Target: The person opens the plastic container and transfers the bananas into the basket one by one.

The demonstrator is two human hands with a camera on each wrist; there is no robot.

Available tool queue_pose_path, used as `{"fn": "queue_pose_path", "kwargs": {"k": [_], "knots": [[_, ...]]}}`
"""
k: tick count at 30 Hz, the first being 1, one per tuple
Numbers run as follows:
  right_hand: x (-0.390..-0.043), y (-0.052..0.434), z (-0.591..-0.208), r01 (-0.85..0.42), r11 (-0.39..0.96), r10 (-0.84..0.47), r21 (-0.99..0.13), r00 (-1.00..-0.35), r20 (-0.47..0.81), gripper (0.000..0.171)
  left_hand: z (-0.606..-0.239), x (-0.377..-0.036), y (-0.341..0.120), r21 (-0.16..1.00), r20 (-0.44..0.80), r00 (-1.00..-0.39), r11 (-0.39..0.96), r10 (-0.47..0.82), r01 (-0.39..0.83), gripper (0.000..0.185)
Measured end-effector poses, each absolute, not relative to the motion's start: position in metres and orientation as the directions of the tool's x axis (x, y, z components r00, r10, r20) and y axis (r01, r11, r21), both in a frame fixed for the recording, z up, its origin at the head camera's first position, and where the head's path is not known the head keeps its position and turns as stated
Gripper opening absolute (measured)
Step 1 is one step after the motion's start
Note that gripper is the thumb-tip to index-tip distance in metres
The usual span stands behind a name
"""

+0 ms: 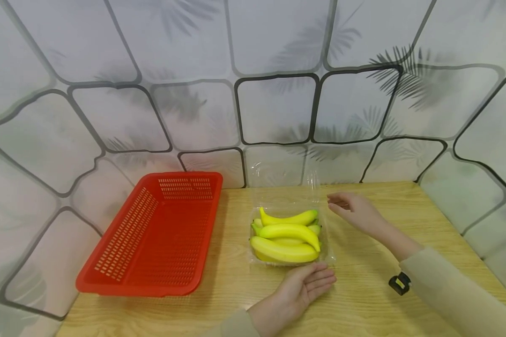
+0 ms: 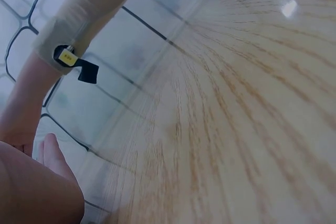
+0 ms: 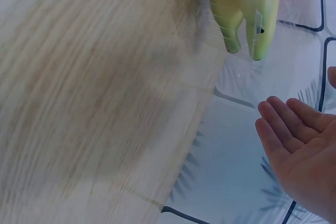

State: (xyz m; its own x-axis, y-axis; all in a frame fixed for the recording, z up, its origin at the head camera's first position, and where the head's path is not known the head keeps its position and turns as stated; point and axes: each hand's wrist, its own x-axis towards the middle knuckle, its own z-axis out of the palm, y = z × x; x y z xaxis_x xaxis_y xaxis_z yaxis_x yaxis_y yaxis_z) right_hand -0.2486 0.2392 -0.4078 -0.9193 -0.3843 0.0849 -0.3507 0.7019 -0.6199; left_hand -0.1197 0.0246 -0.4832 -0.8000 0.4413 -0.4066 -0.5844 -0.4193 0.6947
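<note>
1. Nearest, the left hand (image 1: pixel 302 289) lies palm up on the bench (image 1: pixel 362 299), its grip slack and empty, just before the clear box (image 1: pixel 289 262).
2. Bananas (image 1: pixel 287 236) fill that box.
3. Beyond, the right hand (image 1: pixel 354 209) hovers relaxed, holding nothing.
4. Leftward sits a red basket (image 1: pixel 122 276).

Bare table (image 1: pixel 362 299) lies open right of the bananas (image 1: pixel 286 236). Their clear tray's raised lid (image 1: pixel 284 187) blocks the far side; the red basket (image 1: pixel 152 234) crowds the left.
</note>
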Motion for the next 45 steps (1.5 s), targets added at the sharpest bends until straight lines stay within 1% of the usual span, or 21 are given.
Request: {"fn": "queue_pose_path", "kwargs": {"k": [4, 11, 17, 24, 27, 30, 34, 41, 45], "knots": [[-0.239, 0.24, -0.411, -0.415, 0.725, -0.426, -0.549, -0.897, 0.115, 0.054, -0.483, -0.12, 0.024, 0.693, -0.406, -0.798, -0.419, 0.446, -0.586, 0.043], [-0.226, 0.238, -0.418, -0.548, 0.763, -0.524, -0.343, -0.835, 0.17, 0.051, -0.483, -0.119, 0.023, 0.698, -0.396, -0.798, -0.416, 0.454, -0.583, 0.044], [-0.219, 0.238, -0.425, -0.612, 0.763, -0.576, -0.21, -0.79, 0.209, 0.057, -0.484, -0.119, 0.025, 0.697, -0.403, -0.805, -0.424, 0.435, -0.578, 0.043], [-0.209, 0.242, -0.436, -0.712, 0.697, -0.658, -0.087, -0.682, 0.319, 0.066, -0.484, -0.119, 0.025, 0.695, -0.404, -0.809, -0.432, 0.427, -0.574, 0.041], [-0.206, 0.244, -0.439, -0.737, 0.674, -0.679, -0.051, -0.646, 0.349, 0.068, -0.484, -0.119, 0.025, 0.693, -0.404, -0.807, -0.432, 0.43, -0.577, 0.04], [-0.203, 0.245, -0.442, -0.746, 0.665, -0.691, -0.026, -0.629, 0.357, 0.068, -0.484, -0.119, 0.025, 0.693, -0.403, -0.807, -0.432, 0.432, -0.577, 0.04], [-0.201, 0.246, -0.447, -0.748, 0.664, -0.7, -0.008, -0.625, 0.345, 0.068, -0.484, -0.119, 0.025, 0.69, -0.4, -0.808, -0.437, 0.433, -0.576, 0.041], [-0.2, 0.248, -0.457, -0.763, 0.646, -0.724, 0.024, -0.603, 0.334, 0.072, -0.484, -0.119, 0.025, 0.687, -0.401, -0.804, -0.436, 0.439, -0.581, 0.044], [-0.199, 0.249, -0.462, -0.76, 0.649, -0.726, 0.034, -0.605, 0.327, 0.073, -0.483, -0.118, 0.024, 0.686, -0.4, -0.796, -0.428, 0.454, -0.588, 0.046]]}}
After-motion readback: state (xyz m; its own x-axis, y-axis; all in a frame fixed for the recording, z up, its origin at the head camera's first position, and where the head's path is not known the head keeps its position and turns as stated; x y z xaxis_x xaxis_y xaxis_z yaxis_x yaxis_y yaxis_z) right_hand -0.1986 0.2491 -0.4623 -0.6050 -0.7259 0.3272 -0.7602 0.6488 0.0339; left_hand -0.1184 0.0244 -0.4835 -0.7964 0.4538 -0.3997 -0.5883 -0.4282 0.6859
